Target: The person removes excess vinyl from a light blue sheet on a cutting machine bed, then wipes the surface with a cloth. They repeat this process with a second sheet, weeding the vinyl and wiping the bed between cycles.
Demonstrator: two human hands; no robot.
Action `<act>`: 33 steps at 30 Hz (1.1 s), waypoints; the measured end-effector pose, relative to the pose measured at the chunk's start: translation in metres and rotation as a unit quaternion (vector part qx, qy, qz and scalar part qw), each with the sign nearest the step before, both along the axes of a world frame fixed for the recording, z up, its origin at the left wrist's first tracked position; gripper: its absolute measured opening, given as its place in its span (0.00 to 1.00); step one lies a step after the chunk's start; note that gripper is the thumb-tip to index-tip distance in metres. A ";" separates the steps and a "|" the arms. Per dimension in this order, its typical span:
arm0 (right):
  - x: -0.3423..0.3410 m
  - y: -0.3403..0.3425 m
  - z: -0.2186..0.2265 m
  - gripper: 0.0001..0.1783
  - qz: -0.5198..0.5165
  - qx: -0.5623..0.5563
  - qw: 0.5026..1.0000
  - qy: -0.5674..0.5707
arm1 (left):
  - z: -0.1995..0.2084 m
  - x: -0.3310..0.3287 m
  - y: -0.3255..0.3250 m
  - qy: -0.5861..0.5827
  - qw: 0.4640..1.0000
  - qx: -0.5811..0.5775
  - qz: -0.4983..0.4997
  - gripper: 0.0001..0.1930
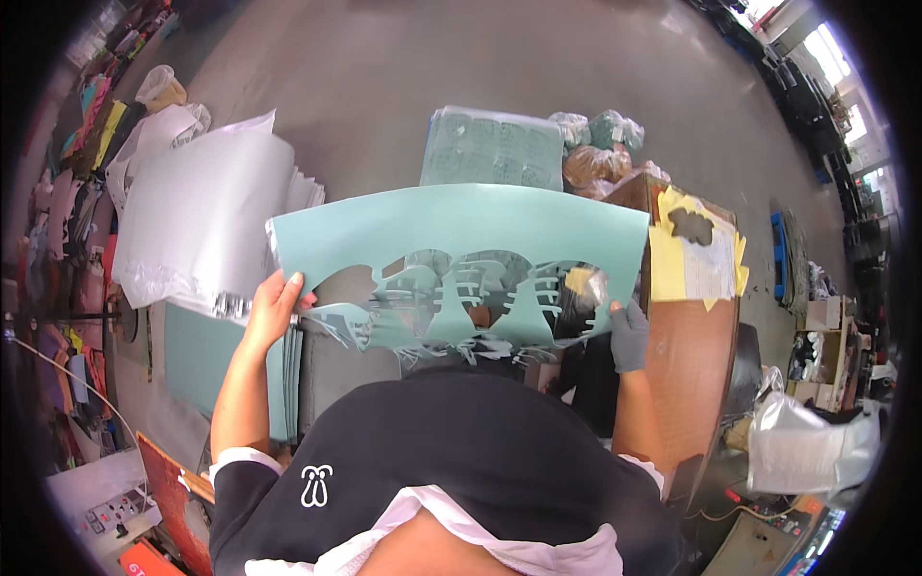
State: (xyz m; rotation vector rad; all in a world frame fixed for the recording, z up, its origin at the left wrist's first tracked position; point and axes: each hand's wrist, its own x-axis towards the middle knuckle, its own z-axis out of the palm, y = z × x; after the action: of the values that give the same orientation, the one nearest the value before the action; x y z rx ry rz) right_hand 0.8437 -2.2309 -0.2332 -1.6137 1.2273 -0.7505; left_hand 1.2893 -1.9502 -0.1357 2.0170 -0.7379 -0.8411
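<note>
I hold a light teal sheet (451,226) up in front of me, with several shaped pieces cut out along its lower edge. My bare left hand (274,305) grips its lower left corner. My right hand (629,334), in a grey glove, grips its lower right edge. Below the sheet lies a dark grey surface (346,370) with a stack of teal sheets (197,355) at its left.
A stack of cut teal sheets (492,149) lies on the floor behind. A silvery white roll (197,221) sits at left. At right stands a brown table (687,355) with yellow and white patterns (691,259). Clear bags (595,158) lie beyond.
</note>
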 end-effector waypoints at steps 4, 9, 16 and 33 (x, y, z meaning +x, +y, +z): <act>0.015 -0.117 -0.026 0.09 -0.058 0.101 0.992 -0.057 | -0.021 0.061 -0.137 0.009 0.999 0.008 -0.038 0.15; 0.101 -0.331 -0.054 0.18 -0.071 0.111 0.991 -0.003 | -0.064 0.167 -0.370 -0.153 0.984 -0.005 -0.087 0.17; 0.217 -0.434 -0.110 0.30 -0.053 -0.241 0.932 0.266 | -0.147 0.111 -0.476 -0.370 0.923 -0.028 -0.101 0.33; 0.274 0.002 -0.253 0.23 0.559 0.041 0.656 0.506 | -0.181 -0.018 0.214 0.062 0.931 0.361 0.005 0.25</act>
State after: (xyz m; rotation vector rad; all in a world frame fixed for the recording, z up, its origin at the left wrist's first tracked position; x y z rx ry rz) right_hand 1.1180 -2.2293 -0.4865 -2.3047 0.5744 1.1300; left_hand 1.2715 -1.7363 -0.3167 2.5624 -0.3625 -1.3624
